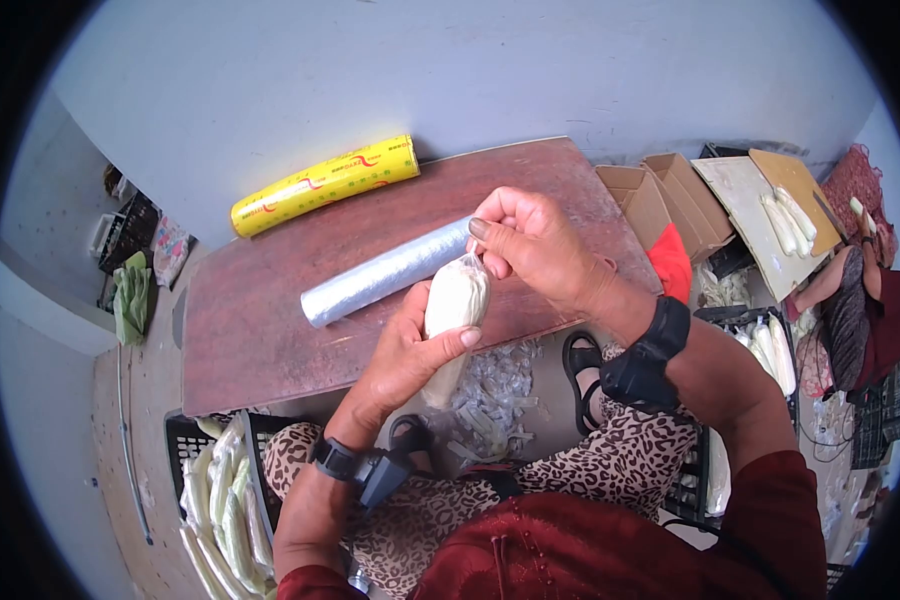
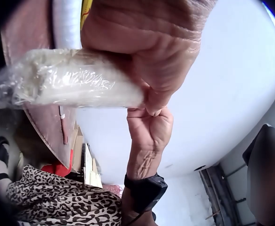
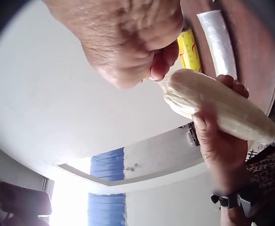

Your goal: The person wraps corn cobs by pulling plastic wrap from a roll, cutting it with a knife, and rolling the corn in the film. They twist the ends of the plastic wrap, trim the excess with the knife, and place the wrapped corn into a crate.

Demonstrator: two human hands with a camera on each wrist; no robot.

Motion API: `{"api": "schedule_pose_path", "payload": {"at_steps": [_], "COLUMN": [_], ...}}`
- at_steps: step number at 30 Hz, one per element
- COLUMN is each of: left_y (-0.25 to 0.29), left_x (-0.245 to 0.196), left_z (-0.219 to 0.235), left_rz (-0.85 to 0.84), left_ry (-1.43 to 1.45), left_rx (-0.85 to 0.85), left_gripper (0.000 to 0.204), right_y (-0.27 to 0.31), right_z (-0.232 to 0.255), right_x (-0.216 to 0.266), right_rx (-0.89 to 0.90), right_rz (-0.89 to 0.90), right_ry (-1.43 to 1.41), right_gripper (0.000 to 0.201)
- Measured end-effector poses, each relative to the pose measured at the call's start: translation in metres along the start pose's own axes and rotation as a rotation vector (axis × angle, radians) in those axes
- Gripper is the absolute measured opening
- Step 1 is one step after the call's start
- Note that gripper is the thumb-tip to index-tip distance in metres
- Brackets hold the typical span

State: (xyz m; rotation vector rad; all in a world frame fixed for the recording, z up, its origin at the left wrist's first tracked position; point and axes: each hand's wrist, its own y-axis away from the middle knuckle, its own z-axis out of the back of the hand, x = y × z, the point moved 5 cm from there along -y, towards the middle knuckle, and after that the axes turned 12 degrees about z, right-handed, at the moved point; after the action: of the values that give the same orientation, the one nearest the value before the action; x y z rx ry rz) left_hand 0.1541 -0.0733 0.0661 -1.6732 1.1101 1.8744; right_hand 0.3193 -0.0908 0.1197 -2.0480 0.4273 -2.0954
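Observation:
A pale ear of corn [image 1: 457, 298] in its husk is wrapped in clear cling film. My left hand [image 1: 407, 345] grips it around the middle, thumb across the front, holding it tilted over the table's front edge. At its top end, my right hand [image 1: 535, 245] pinches the twisted film [image 1: 473, 250] between thumb and fingers. In the left wrist view, the film [image 2: 3, 89] hangs loose past the ear's lower end. The right wrist view shows the pale husk [image 3: 212, 99] under the film. A roll of clear cling film [image 1: 385, 270] lies on the table behind the left hand.
A yellow printed roll [image 1: 325, 185] lies at the reddish-brown table's [image 1: 260, 350] back edge. A crate [image 1: 175, 440] of wrapped ears stands at lower left. Cardboard boxes [image 1: 670, 205] and another crate [image 1: 795, 400] are at right, near another person [image 1: 875, 300]. Film scraps [image 1: 495, 400] litter the floor.

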Motion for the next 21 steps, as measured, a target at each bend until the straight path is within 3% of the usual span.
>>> {"api": "schedule_pose_path", "payload": {"at_steps": [10,16,19,21], "left_y": [0.0070,0.0080,0.0064,0.0074], "left_x": [-0.0054,-0.0009,0.0000,-0.0009], "left_z": [-0.0003,0.0022,0.0018,-0.0002], "left_rz": [-0.078,-0.085,-0.139,-0.075], "left_ry": [-0.141,-0.232,-0.218,-0.107], "left_rx": [-0.099,-0.168,-0.144,-0.091], "left_gripper": [0.062,0.060,0.055,0.054], "right_y": [0.0009,-0.0006,-0.0005,0.0006], "right_z": [-0.0027,-0.0030,-0.0028,-0.0024], "right_x": [-0.0009,-0.0079,-0.0091,-0.0058], "right_rx": [0.051,0.039,0.097,0.105], "right_rz": [-0.033,0.126,0.158,0.185], "right_ry": [0.060,0.223,0.297,0.360], "right_gripper": [0.006,0.005,0.006,0.007]}}
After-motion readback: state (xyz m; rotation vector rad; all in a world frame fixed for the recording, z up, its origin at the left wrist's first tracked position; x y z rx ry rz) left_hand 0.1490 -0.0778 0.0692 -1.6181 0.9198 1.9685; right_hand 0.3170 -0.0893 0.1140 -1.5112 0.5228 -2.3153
